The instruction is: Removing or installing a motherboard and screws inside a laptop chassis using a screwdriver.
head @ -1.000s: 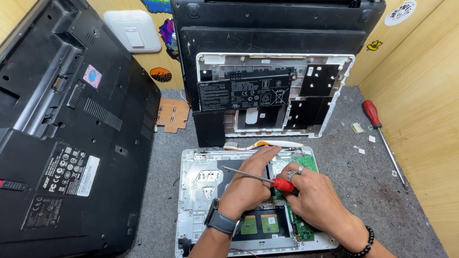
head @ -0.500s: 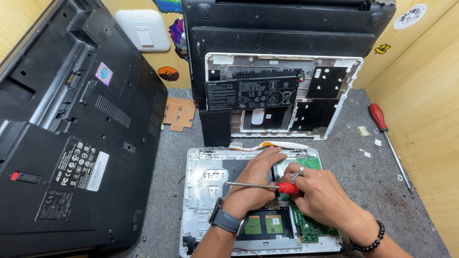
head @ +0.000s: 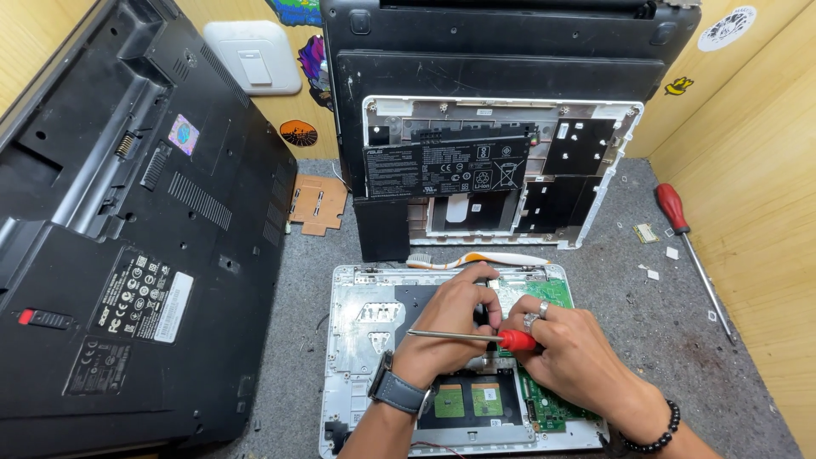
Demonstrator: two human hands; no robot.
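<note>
The right hand [head: 571, 350] has its grip clenched on a red-handled screwdriver [head: 476, 337], which lies level across the opened white laptop [head: 357, 340] on the grey desk [head: 680, 340]. The left hand [head: 455, 327] presses with curled fingers on the inside of the laptop, just beside the green circuit board [head: 552, 293]; I cannot tell if its grip grasps anything.

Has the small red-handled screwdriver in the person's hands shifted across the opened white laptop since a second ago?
Yes. The small red-handled screwdriver has levelled out and dropped slightly toward the near edge of the opened white laptop; its shaft, tilted before, now lies nearly horizontal, tip pointing left.
</note>
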